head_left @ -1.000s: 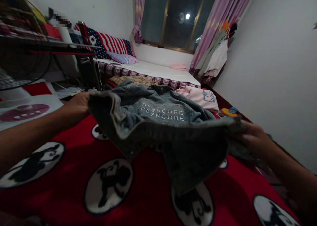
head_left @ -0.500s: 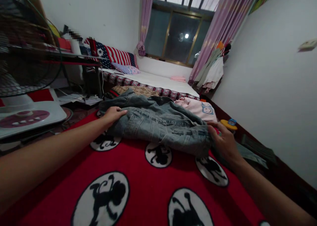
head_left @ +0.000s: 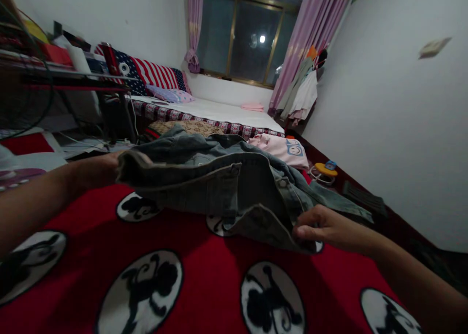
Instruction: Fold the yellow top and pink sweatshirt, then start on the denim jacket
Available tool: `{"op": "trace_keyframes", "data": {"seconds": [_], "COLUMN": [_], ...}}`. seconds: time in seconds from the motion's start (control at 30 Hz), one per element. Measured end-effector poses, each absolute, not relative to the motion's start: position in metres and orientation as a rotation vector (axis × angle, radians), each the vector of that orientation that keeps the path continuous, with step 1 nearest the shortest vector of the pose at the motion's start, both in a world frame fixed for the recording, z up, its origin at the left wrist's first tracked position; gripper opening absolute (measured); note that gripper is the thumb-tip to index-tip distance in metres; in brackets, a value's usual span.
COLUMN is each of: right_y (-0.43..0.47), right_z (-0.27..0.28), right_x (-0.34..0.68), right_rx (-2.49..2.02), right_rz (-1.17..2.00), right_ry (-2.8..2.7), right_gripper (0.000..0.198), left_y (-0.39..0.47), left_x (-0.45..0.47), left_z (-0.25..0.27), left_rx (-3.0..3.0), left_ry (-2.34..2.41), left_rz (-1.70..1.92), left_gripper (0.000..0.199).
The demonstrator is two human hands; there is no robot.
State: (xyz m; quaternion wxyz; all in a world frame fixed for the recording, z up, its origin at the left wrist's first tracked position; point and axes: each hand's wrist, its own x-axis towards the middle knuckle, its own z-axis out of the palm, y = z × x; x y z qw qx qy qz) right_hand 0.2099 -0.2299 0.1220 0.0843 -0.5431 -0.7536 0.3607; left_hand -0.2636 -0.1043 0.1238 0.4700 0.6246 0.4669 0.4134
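Note:
A faded blue denim jacket (head_left: 222, 192) lies across the red blanket (head_left: 208, 280), which is printed with black figures in white ovals. Its near edge is lifted, and a dark opening shows between the buttoned borders. My left hand (head_left: 104, 169) grips the left end of that raised edge, its fingertips partly hidden behind the cloth. At the lower right corner, my right hand (head_left: 323, 225) pinches the denim between thumb and fingers. One sleeve (head_left: 340, 201) stretches out to the right, past my right hand.
Beyond the jacket lie a pink garment (head_left: 280, 148) with a smiley patch and a brown patterned cushion (head_left: 186, 127). A bed (head_left: 234, 110) stands under the window. A cluttered desk (head_left: 84, 75) is at left, a yellow stool (head_left: 323, 170) at right.
The jacket's near edge has come up and towards me, opening a gap. My left hand has moved left and nearer; my right hand has moved lower. The view has shifted right.

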Motion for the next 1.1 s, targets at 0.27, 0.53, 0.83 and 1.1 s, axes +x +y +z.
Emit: {"op": "trace_keyframes", "data": {"seconds": [0.27, 0.53, 0.83, 1.1], "right_y": [-0.237, -0.238, -0.243, -0.286], "right_z": [0.105, 0.061, 0.079, 0.103], "right_x": [0.182, 0.162, 0.197, 0.256], "right_rx": [-1.954, -2.004, -1.976, -1.837], "right_rz": [0.191, -0.338, -0.076, 0.686], "right_ry": [-2.427, -2.403, -2.178, -1.862], "right_gripper": [0.029, 0.045, 0.025, 0.009], "left_y": [-0.150, -0.137, -0.123, -0.158], "left_x": [-0.252, -0.255, -0.261, -0.241], "left_z": [0.150, 0.126, 0.086, 0.098], "left_rx": [1.730, 1.943, 2.641, 2.619], "left_ry": [1.001, 1.127, 1.282, 0.968], "left_rz": [-0.094, -0.174, 0.110, 0.063], "left_gripper": [0.019, 0.035, 0.044, 0.046]}}
